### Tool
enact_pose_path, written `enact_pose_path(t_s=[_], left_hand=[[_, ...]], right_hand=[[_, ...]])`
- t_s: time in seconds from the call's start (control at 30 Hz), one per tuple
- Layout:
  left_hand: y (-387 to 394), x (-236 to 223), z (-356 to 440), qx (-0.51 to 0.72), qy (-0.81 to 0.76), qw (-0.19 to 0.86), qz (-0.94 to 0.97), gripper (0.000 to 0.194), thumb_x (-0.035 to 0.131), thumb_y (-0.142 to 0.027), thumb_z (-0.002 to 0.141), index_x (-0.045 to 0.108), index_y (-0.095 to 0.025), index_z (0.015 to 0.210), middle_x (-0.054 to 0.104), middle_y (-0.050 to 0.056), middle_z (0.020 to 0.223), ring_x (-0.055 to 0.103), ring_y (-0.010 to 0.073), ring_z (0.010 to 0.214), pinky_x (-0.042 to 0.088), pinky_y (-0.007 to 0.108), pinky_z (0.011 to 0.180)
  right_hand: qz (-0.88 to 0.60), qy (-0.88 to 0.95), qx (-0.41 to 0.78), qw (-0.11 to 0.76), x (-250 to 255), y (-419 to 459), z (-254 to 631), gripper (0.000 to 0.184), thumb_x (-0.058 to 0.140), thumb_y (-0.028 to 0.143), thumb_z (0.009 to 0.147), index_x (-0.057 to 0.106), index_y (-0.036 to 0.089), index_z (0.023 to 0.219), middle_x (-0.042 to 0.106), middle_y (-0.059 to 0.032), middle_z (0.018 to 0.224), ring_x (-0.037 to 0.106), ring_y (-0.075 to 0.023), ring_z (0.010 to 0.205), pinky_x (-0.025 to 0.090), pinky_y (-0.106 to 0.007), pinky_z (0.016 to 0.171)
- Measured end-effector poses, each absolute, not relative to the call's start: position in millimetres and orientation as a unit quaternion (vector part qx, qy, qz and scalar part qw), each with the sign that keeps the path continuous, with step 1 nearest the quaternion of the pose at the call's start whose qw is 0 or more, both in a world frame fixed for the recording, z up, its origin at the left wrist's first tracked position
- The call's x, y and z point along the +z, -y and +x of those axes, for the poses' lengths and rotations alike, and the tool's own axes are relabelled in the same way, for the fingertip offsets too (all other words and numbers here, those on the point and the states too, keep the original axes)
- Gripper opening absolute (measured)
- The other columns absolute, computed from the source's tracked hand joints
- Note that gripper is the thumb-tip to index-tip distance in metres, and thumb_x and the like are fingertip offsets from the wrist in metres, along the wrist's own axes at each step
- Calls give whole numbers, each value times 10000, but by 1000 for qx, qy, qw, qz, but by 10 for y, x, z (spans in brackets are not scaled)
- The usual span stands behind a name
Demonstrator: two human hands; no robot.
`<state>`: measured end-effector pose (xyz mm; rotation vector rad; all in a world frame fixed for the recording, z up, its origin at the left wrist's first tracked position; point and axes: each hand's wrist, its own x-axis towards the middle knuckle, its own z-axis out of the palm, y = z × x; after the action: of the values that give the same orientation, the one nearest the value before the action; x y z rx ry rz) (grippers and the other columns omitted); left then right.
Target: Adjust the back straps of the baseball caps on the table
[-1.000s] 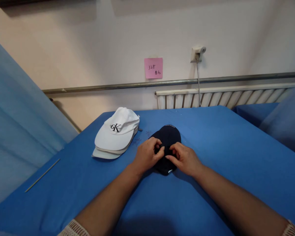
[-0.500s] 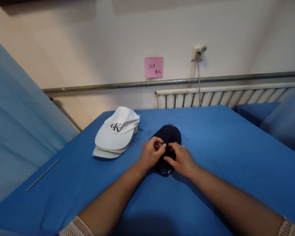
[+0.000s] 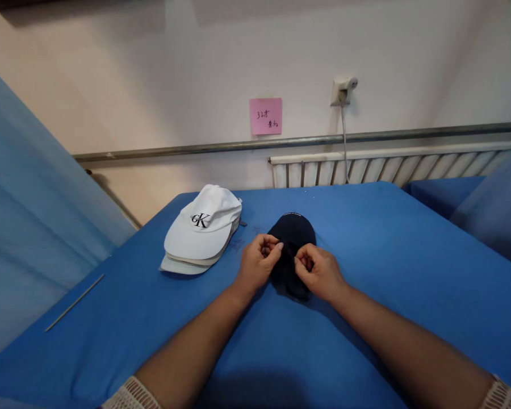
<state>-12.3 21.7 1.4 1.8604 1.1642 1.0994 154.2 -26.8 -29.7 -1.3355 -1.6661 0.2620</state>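
Note:
A dark navy cap [image 3: 293, 233] lies on the blue-covered table [image 3: 366, 272] in the middle of the view. My left hand [image 3: 258, 264] pinches the cap's near left part with thumb and forefinger. My right hand [image 3: 319, 271] pinches its near right part the same way. Both sets of fingers are curled closed on the dark fabric, a short gap between them. To the left sits a stack of white caps [image 3: 201, 230]; the top one carries a black "CK" logo.
A thin rod [image 3: 74, 303] lies near the table's left edge. Blue curtains hang at left [image 3: 34, 227] and right [image 3: 498, 210]. Behind the table are a white radiator [image 3: 387, 167], a metal rail, a wall socket with cable [image 3: 343, 91] and a pink note [image 3: 266, 116].
My two hands have drawn a little apart, each still pinching the navy cap. The cap's near part looks more gathered and the small light tab at its near edge no longer shows.

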Motion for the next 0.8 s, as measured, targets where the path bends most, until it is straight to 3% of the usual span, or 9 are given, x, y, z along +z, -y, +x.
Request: enact_pose_path(t_s=[0.23,0.37,0.5,0.63,0.8], left_hand=[[-28,130,-250,269,-336,186,883,263,653,-380,796,589,-190,967,632,63,943,583,182,830,474,319,767],[27,123,-198,183,-293,130,929,197,604,-321,840,589,-185,982,637,77,959,584,204,865,447,326,771],[-12,90,-216,156,-323,158,920,63,540,-239,851,573,-187,861,628,28,821,566,153,724,408,271,646],[-113,111,-322,200,-416,191,866,159,540,-324,841,559,-187,761,605,-2,710,529,129,625,367,254,576],[-159,110,-339,214,-463,175,842,260,627,-407,762,617,-188,903,640,14,788,561,159,680,388,272,603]], right_hand=[[-555,580,202,560,-357,185,1678,108,558,302,811,547,214,749,518,41,570,479,-111,506,398,-232,504],[-545,570,214,576,-356,191,1694,100,562,290,808,544,211,749,518,40,580,482,-111,522,407,-232,512],[-544,568,205,582,-336,210,1728,78,562,265,805,543,211,752,517,35,589,485,-114,544,411,-234,525],[-544,558,203,594,-347,204,1761,84,551,259,806,529,214,739,523,28,603,497,-120,564,418,-237,537],[-537,561,205,595,-386,204,1750,85,553,272,811,535,214,752,529,26,617,510,-125,577,427,-242,553]])
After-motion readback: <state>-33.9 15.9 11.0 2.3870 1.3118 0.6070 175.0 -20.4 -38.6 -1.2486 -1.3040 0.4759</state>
